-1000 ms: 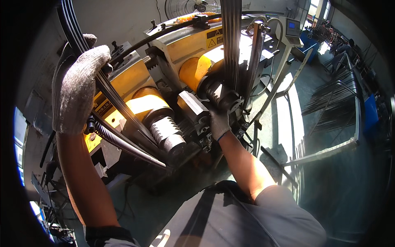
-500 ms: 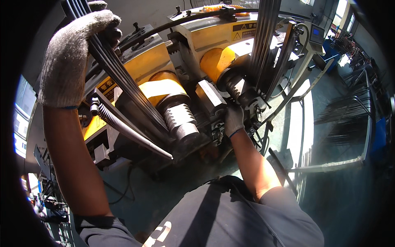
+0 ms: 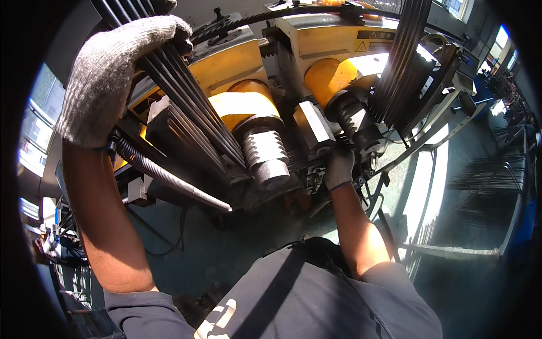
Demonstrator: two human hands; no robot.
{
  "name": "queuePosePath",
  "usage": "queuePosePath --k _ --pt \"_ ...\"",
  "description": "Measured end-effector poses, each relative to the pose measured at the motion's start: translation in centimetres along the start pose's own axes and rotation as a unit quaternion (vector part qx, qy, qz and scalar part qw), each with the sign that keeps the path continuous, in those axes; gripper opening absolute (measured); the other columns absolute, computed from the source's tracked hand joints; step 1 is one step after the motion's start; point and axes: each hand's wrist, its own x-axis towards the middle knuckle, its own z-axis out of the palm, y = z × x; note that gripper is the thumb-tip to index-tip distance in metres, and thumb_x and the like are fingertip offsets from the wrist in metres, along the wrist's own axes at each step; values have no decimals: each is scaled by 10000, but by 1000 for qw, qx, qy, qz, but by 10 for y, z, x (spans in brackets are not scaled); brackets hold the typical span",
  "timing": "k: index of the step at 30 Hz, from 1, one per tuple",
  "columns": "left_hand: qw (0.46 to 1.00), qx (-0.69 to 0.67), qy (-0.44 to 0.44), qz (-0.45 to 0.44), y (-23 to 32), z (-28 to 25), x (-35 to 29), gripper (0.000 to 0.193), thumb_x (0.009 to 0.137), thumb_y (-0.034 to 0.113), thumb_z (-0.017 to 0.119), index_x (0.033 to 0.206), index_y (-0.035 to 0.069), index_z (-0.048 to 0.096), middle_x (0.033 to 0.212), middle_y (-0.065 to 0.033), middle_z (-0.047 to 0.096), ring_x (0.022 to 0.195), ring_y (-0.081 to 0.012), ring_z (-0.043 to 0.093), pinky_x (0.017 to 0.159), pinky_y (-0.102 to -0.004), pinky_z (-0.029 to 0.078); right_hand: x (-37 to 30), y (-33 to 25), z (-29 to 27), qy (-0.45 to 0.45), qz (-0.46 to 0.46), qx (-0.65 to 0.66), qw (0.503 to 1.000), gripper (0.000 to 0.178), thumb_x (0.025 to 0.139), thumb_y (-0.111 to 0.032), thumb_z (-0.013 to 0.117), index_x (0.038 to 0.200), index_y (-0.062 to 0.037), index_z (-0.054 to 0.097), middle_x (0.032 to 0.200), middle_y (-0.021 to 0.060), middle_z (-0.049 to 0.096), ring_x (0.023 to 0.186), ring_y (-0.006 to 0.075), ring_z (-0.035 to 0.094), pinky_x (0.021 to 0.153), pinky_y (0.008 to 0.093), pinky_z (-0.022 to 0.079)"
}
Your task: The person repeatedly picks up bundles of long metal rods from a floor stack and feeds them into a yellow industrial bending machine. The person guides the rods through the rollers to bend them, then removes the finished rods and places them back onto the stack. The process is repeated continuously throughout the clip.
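Both gloved hands were engaged: left hand [image 3: 116, 73] clenched around the dark rod bundle [image 3: 192, 113] over the yellow bending machine [image 3: 237, 62]; right hand [image 3: 339, 166] gripped rods near the rollers [image 3: 265, 152], risking pinching.

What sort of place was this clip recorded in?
Most likely a metalworking shop or factory floor. A yellow bending machine with grooved steel rollers fills the view, the gloved left hand grips a bundle of dark metal rods, and more rods lie racked on the right.
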Motion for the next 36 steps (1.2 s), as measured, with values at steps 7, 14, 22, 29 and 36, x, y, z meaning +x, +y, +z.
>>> queuePosePath --k 7,14,22,29,36 --pt "997 5 15 -76 10 2 -3 427 1124 367 642 1335 22 779 1192 -141 822 1136 -232 794 1104 -384 576 2 3 0 -1 -29 -30 999 201 915 -58 635 999 45 786 953 103 798 790 170 747 700 312 583" --pt "993 41 55 -97 16 -1 -15 379 1104 318 666 1312 23 784 1160 -119 824 1086 -196 789 1036 -346 582 3 10 2 26 -13 14 999 298 969 -125 559 874 -7 816 841 75 792 702 132 682 658 287 509" --pt "990 40 79 -106 22 10 -24 309 1073 237 683 1288 28 758 1140 -101 800 1058 -194 781 1002 -349 596 8 14 -7 18 2 -2 1000 337 960 -135 531 871 9 822 817 65 781 658 126 635 617 273 455" --pt "988 39 110 -102 32 11 -42 262 1045 166 697 1267 32 736 1124 -85 780 1034 -193 774 972 -352 608 17 22 -19 -54 -81 -96 991 187 902 -69 630 933 -26 809 909 73 804 797 178 742 743 313 572" --pt "972 33 216 -88 90 15 -145 236 1017 95 712 1246 36 713 1107 -70 760 1011 -192 767 942 -354 620 -31 -11 -3 -144 -12 3 990 224 1031 -144 663 1143 -1 793 1133 98 786 1031 237 746 959 356 589"
